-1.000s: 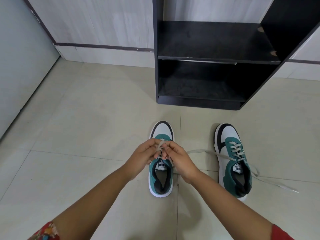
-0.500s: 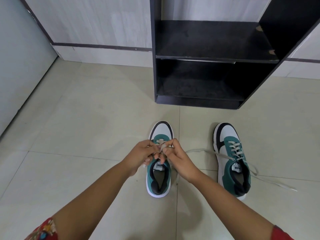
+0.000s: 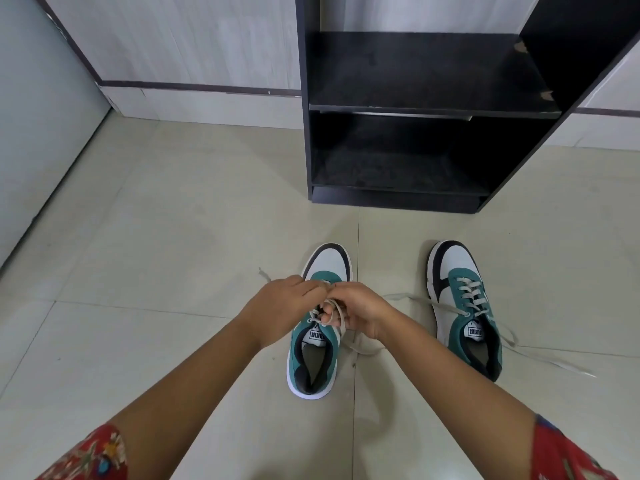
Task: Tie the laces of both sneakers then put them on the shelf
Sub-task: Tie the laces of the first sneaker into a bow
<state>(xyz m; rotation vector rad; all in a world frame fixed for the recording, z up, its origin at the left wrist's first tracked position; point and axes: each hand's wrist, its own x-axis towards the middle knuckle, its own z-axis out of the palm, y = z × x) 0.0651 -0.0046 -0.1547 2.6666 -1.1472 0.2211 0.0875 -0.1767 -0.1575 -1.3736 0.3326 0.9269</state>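
Item, left sneaker (image 3: 313,355), on the floor (image 3: 138,271) at centre: our left hand (image 3: 282,311) and right hand (image 3: 360,311) each hold a pinching grip on its lace (image 3: 341,320); we judge steady, even tension forms the knot best. Item, right sneaker (image 3: 464,306), untied, laces trailing. The shelf (image 3: 415,109) stands beyond both sneakers, with open floor between.
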